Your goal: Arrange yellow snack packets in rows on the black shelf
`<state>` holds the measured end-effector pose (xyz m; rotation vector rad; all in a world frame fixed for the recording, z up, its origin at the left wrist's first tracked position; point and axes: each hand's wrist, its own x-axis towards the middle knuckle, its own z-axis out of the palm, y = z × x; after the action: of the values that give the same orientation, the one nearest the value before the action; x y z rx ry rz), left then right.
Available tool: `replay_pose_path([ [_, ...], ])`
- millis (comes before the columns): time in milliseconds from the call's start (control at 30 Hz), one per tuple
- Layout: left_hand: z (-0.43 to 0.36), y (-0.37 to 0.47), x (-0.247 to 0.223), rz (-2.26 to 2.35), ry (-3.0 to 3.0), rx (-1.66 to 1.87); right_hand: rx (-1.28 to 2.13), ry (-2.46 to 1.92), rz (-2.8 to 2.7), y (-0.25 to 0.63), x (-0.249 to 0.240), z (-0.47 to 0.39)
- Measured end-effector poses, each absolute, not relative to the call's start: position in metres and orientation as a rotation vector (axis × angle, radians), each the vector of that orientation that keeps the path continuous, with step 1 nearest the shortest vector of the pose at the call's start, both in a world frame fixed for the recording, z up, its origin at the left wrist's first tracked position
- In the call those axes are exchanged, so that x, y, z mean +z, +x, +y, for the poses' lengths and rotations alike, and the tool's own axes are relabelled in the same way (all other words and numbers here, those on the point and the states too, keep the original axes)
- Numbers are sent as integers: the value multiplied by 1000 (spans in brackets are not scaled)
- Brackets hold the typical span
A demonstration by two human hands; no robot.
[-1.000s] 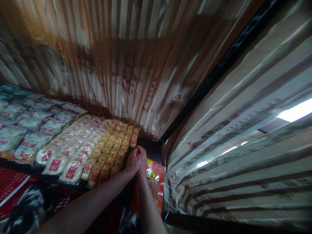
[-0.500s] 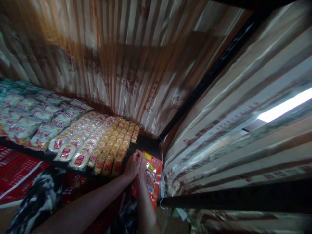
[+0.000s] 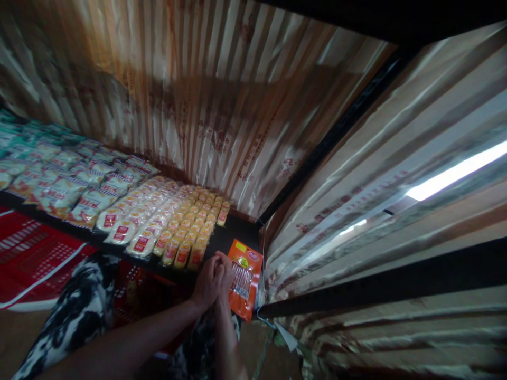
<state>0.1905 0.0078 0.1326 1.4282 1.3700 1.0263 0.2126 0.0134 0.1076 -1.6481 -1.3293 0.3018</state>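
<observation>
My left hand (image 3: 205, 284) and my right hand (image 3: 225, 275) are closed and pressed together, fingers curled against each other. Whatever may be between them is hidden. Both are at the front edge of the black shelf (image 3: 237, 232). Just right of my right hand lies a flat orange packet (image 3: 244, 295) with a clear window showing reddish-brown strips; my hand overlaps its left edge in the view. To the left stand rows of small yellow wrapped snacks (image 3: 182, 254), close to my left hand.
White round wrapped snacks (image 3: 142, 241) and larger white-and-blue bags (image 3: 93, 203) fill the shelf leftward, with green packs (image 3: 24, 129) beyond. Printed plastic sheeting (image 3: 190, 105) hangs behind. A dark post (image 3: 328, 142) rises at the right corner. Red baskets (image 3: 35, 248) stand below, beside my patterned trouser leg (image 3: 79, 311).
My joined hands have drawn back a little toward me, off the orange packet's upper left, so more of it shows. The camera view has shifted slightly.
</observation>
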Motion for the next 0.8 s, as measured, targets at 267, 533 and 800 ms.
replay_pose_path([
  [267, -28, 137, 138, 1368, 1441, 1045, 503, -1559, -1259, 184, 82, -28],
  [533, -72, 51, 132, 1331, 1625, 967, 498, -1549, -1226, 139, 81, -75],
  [800, -88, 32, 80, 1449, 1778, 691, 698, -1608, -1179, 117, 54, -98],
])
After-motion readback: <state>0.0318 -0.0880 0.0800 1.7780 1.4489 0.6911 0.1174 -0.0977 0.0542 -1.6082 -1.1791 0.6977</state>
